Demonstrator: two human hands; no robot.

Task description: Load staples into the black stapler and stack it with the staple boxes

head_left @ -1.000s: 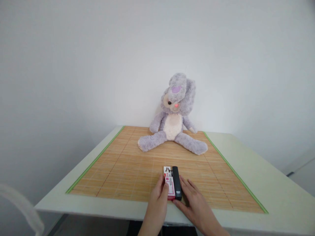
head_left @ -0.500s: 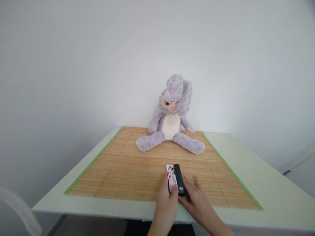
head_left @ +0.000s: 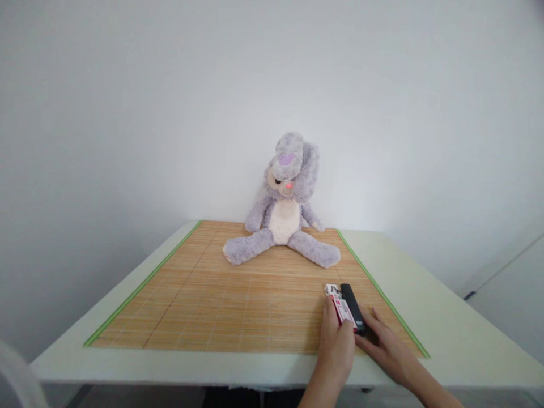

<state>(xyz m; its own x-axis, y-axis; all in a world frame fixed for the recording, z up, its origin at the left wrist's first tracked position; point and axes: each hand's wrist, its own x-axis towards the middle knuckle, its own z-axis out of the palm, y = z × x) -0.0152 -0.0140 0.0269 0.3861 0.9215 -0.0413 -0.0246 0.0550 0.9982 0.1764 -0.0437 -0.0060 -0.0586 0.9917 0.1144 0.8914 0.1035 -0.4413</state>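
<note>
Near the front right of the bamboo mat, my left hand [head_left: 336,341] is closed on a small white and red box [head_left: 344,312], thumb on its near end. Just beyond it shows a white printed box [head_left: 332,290] with a dark picture; whether it is a separate box is hard to tell. A long black stapler [head_left: 352,306] lies right alongside the boxes. My right hand [head_left: 389,347] grips the stapler from its right side and near end, thumb at the bottom and fingers along the edge.
A grey-purple plush rabbit [head_left: 284,221] sits at the back of the bamboo mat [head_left: 212,306], legs spread, leaning near the white wall. The mat has green side edges and lies on a white table [head_left: 459,345]. A blurred pale curved thing [head_left: 19,374] is at the lower left.
Both hands have moved right across the mat, carrying the boxes and the stapler side by side. The view has shifted slightly, so the rabbit and mat appear further left.
</note>
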